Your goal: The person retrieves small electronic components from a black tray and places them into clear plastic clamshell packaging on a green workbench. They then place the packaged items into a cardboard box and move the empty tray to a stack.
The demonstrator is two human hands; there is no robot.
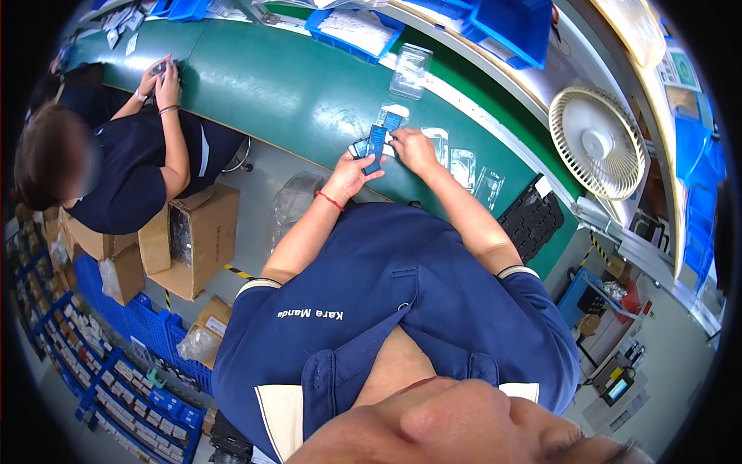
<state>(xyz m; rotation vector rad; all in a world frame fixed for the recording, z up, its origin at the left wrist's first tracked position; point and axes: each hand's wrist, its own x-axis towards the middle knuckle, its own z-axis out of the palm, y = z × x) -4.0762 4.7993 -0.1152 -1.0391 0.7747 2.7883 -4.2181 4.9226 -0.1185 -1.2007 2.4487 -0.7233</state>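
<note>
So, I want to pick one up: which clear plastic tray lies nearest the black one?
The clear tray at the right end of the row, closest to the black tray; the other clear trays lie farther left.

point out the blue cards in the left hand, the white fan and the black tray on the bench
Blue cards (376, 144): head view, face of the front card.
White fan (597, 143): head view, hub of its round grille.
Black tray (533, 220): head view, middle of its surface.
</note>
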